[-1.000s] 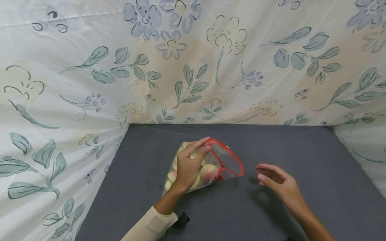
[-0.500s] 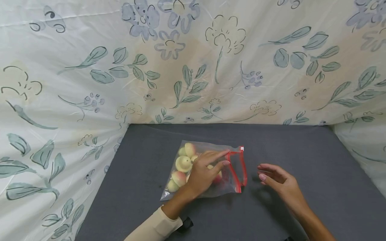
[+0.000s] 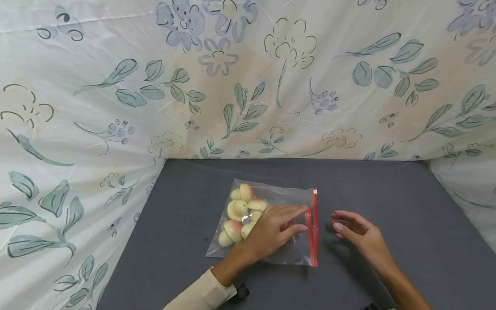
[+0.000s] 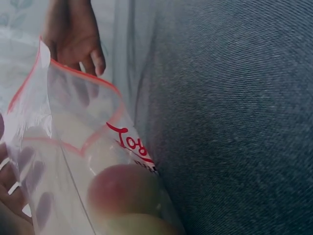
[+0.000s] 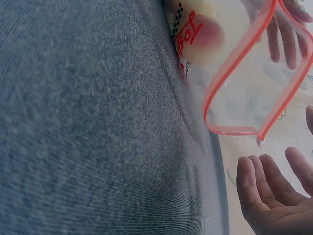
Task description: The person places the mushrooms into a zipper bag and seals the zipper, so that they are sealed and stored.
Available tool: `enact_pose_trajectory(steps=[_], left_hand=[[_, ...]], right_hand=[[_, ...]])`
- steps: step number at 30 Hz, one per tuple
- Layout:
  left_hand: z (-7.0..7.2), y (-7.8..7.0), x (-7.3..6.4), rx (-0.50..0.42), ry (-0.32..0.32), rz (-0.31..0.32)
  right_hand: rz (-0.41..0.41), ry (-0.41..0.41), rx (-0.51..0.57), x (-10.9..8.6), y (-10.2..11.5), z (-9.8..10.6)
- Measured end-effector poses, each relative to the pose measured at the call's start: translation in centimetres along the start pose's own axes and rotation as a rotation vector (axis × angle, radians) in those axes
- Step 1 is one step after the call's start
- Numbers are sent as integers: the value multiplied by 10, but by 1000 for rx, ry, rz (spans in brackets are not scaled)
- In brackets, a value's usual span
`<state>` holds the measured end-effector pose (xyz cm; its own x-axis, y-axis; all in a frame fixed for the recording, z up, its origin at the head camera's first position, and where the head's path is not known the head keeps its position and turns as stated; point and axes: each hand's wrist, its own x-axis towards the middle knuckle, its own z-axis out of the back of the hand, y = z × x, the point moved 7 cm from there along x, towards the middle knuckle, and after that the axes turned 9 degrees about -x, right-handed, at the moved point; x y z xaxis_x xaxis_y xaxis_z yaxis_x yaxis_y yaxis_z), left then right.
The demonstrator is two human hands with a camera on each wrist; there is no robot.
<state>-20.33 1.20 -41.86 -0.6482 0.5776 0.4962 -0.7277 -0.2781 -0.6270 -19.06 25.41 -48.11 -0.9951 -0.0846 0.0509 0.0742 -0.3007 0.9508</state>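
A clear zip bag [image 3: 286, 249] with a red zip strip [image 3: 314, 254] lies on the dark grey tabletop, its mouth towards the right. Inside are several pale yellow, rounded fruit-like pieces [image 3: 237, 210] with a pink blush. My left hand [image 3: 271, 228] is over the bag, fingers extended, fingertips right at the red strip; it hides part of the contents. To the right of the mouth, apart from the bag, my right hand [image 3: 360, 234] holds nothing, fingers loosely bent. In the right wrist view the red rim [image 5: 234, 61] gapes, with the left hand's fingers [image 5: 286, 41] showing through the plastic.
The dark grey cloth [image 3: 407, 202] covers the table. A white curtain [image 3: 248, 107] with printed flowers and leaves closes off the back and sides. A small black object [image 3: 242, 292] shows beside the left sleeve [image 3: 205, 292].
The bag's lifted, gaping mouth has come down and its red strip lies nearly straight. My left hand has gone from the strip's far end towards the right and nearer. My right hand has barely moved.
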Motion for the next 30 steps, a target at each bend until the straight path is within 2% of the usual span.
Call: enact_pose_trajectory(steps=[7,17,26,30], left_hand=[[-7,-2,-4,49,9,-37],[-4,-2,-10,53,-40,-11],[0,-3,-17,44,-62,-29],[1,-4,-21,60,-61,-49]], right_hand=[[-9,-10,18,5,-3,0],[-10,-26,19,18,-3,-4],[-81,-68,-73,37,-9,-11],[-115,-59,-27,46,-12,-14]])
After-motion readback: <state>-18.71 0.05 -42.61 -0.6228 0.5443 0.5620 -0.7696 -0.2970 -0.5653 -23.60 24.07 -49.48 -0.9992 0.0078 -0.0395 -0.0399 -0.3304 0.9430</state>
